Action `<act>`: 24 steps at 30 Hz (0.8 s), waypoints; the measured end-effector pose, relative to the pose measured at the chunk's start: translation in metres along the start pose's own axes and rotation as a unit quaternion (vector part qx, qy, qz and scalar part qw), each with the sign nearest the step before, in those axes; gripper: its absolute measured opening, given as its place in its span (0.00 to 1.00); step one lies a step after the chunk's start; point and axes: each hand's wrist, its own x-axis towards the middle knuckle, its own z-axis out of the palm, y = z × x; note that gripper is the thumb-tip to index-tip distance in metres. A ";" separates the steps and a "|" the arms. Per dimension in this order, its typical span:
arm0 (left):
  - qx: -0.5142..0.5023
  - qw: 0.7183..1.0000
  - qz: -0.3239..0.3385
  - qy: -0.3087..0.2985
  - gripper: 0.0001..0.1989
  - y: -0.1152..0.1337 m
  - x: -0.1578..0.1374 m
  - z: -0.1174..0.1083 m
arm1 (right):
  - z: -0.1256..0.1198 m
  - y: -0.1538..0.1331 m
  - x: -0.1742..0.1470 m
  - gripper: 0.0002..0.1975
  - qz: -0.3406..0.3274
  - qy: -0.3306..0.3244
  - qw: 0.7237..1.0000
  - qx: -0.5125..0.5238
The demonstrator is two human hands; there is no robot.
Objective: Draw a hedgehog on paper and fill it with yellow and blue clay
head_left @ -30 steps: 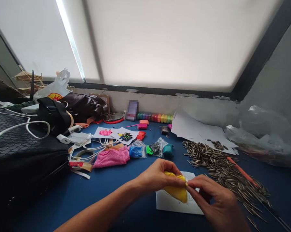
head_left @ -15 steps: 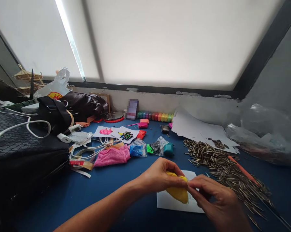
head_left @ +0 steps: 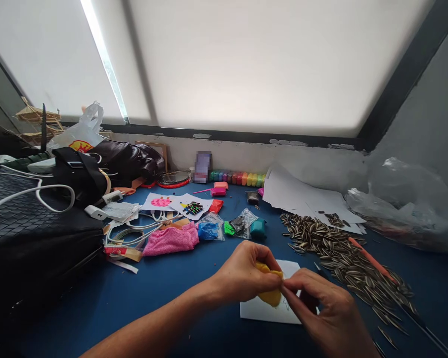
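Note:
My left hand (head_left: 242,271) is closed around a lump of yellow modelling clay (head_left: 271,297), thumb on the near side. Thumb and fingertips of my right hand (head_left: 321,303) are pinched together at the clay's right edge; any small piece between them is too tiny to make out. Beneath both hands lies a white sheet of paper (head_left: 254,312) with faint pencil lines, partly covered by the hands and the clay.
Striped sunflower seeds (head_left: 336,248) are heaped at right, with an orange-handled tool (head_left: 373,258) across them. Bagged blue clay (head_left: 209,230), a teal clay packet (head_left: 259,228) and a pink cloth (head_left: 172,239) lie beyond my hands. A black woven bag (head_left: 41,243) stands left.
My hands and the clay have shifted slightly left in view. Less of the yellow clay shows below my left thumb, and more of the pencil lines are visible.

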 end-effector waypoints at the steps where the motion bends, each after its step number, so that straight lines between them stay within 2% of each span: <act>1: 0.004 1.000 -0.002 0.001 0.07 -0.001 0.000 0.000 | 0.002 -0.002 0.000 0.10 0.017 0.007 1.000 0.005; 4: 0.010 1.000 0.004 -0.005 0.08 -0.001 0.001 0.000 | 0.004 -0.009 -0.001 0.13 0.098 0.019 0.992 0.077; 7: 0.030 0.999 0.029 0.015 0.07 0.001 0.003 -0.005 | -0.003 -0.011 0.000 0.15 0.198 -0.016 0.957 0.211; 9: 0.044 0.998 0.037 0.037 0.07 0.002 0.005 -0.013 | -0.010 -0.008 0.003 0.17 0.236 -0.032 0.935 0.262; 13: 0.095 0.992 0.049 0.074 0.16 -0.002 0.014 -0.034 | -0.021 0.000 0.011 0.19 0.259 -0.033 0.931 0.255; 15: 0.114 0.987 0.063 0.096 0.17 -0.008 0.020 -0.042 | -0.022 0.000 0.014 0.22 0.276 -0.031 0.930 0.241; 19: 0.184 0.973 0.069 0.117 0.12 -0.023 0.030 -0.051 | -0.019 -0.001 0.014 0.24 0.289 -0.048 0.930 0.221; 24: 0.306 0.932 0.125 0.151 0.10 -0.030 0.031 -0.055 | -0.014 -0.002 0.011 0.24 0.265 -0.049 0.947 0.174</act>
